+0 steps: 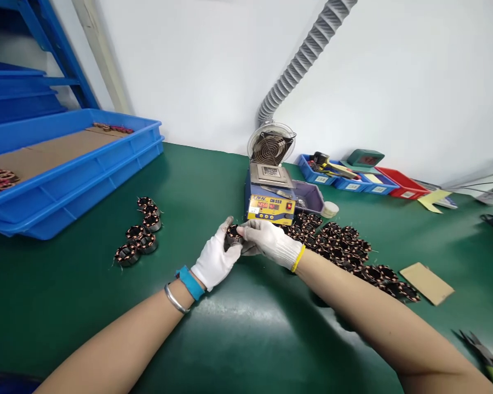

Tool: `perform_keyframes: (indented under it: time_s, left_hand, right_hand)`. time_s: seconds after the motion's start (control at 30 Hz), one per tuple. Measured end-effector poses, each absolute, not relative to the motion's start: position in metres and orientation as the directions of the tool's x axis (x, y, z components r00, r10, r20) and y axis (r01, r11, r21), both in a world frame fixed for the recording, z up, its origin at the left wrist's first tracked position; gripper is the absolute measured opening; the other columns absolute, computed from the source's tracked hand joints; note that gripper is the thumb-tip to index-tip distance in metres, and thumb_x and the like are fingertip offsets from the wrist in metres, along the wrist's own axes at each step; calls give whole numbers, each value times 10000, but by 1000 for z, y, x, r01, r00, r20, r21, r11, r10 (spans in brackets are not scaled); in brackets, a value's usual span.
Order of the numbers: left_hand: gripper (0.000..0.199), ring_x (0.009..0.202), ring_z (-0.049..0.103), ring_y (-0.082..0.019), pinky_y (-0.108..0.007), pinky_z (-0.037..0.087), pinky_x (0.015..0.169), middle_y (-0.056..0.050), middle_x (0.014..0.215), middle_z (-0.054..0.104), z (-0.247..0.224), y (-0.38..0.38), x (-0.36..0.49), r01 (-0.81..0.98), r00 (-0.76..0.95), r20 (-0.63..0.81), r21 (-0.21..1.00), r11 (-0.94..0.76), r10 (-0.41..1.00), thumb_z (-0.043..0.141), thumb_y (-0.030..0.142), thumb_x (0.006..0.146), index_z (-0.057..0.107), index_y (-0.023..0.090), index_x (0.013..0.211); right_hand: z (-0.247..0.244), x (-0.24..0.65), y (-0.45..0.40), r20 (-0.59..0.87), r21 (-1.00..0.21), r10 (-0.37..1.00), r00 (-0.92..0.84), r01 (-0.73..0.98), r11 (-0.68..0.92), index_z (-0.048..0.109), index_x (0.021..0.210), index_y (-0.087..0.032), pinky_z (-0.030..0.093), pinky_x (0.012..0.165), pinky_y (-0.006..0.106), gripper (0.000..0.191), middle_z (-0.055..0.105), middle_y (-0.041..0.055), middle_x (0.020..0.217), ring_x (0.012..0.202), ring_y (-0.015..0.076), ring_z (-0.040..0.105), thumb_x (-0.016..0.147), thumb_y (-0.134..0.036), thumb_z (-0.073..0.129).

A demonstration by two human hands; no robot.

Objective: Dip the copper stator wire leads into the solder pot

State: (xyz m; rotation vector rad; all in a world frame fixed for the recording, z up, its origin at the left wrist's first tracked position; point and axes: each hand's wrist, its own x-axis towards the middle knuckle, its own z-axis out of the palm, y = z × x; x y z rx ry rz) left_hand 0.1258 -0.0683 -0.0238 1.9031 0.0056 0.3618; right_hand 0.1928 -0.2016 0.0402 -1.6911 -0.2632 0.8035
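Both my hands wear white gloves and meet in front of the solder pot, a blue and yellow unit with a lit red display. Between them is a motor stator, a dark ring with copper windings. My left hand grips it from the left, thumb at the near side. My right hand pinches its right edge with thumb and fingers; some fingertips are hidden. A group of several stators sits to the left on the green table. Many more stators crowd together at the right, partly behind my right forearm.
A big blue crate with cardboard stands at the left. A grey duct hose comes down behind the solder pot. Small bins with tools line the wall. A cardboard piece and pliers lie at the right.
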Motion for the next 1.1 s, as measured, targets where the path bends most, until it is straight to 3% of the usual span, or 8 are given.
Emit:
perform_keyframes:
  time_s: [0.13,0.27,0.37,0.43,0.5,0.57,0.87,1.1]
  left_hand:
    - [684,1149,569,-232,-367,418,1028,-120,1244,598,-21,-70,125,-128,976,182,925,-359,120,521,328,794,321,122,1415]
    - [833,1130,585,-245,-365,460,985,-123,1236,605,-11,-76,122,-34,987,95,913,-406,130,607,389,763,224,131,1457]
    - [874,1159,567,-246,-372,466,987,-135,1330,533,-7,-79,121,-4,991,66,890,-457,119,619,394,751,190,130,1466]
    - [838,1173,558,-241,-377,457,1001,-136,1355,509,-8,-80,122,-13,992,74,873,-487,106,603,368,760,207,132,1461]
    - [800,1171,558,-240,-386,450,1011,-139,1343,519,-10,-79,123,-24,991,86,859,-512,98,592,349,765,242,125,1449]
    - [780,1163,563,-241,-392,451,1010,-146,1329,529,-12,-78,124,-26,992,88,855,-519,94,585,341,768,263,109,1439]
    - [740,1142,576,-227,-386,457,1005,-144,1304,550,-10,-78,126,-9,993,64,874,-485,97,580,295,771,293,102,1425]
    - [720,1123,588,-231,-394,461,998,-137,1288,566,-11,-79,127,-17,992,76,866,-500,98,592,282,767,320,122,1414]
  right_hand:
    - [40,194,-202,-427,-903,537,728,-310,-298,560,771,-168,530,528,195,107,617,-12,564,478,84,574,820,-243,619]
    - [52,205,-206,-349,-918,471,810,-196,-343,607,888,-176,553,574,241,142,655,0,652,535,107,603,779,-256,650]
    - [75,233,-212,-131,-874,361,923,64,-481,638,1011,-205,559,716,310,295,699,20,816,699,151,656,746,-329,675]
    - [93,261,-216,92,-746,258,962,238,-622,643,1074,-221,530,815,346,392,703,25,936,834,181,660,715,-371,693]
    - [108,290,-219,271,-605,201,941,329,-725,640,1115,-216,497,879,369,453,693,35,1010,939,211,642,699,-387,692]
    - [117,316,-220,352,-514,168,921,340,-787,635,1133,-204,478,904,383,471,685,51,1043,996,237,624,700,-385,676]
    - [106,353,-208,367,-305,176,914,296,-905,601,1139,-241,478,889,416,418,657,56,1100,1025,266,603,734,-344,609]
    - [103,359,-211,377,-296,151,914,273,-915,582,1179,-259,479,888,425,448,653,55,1112,1043,273,598,748,-382,596]
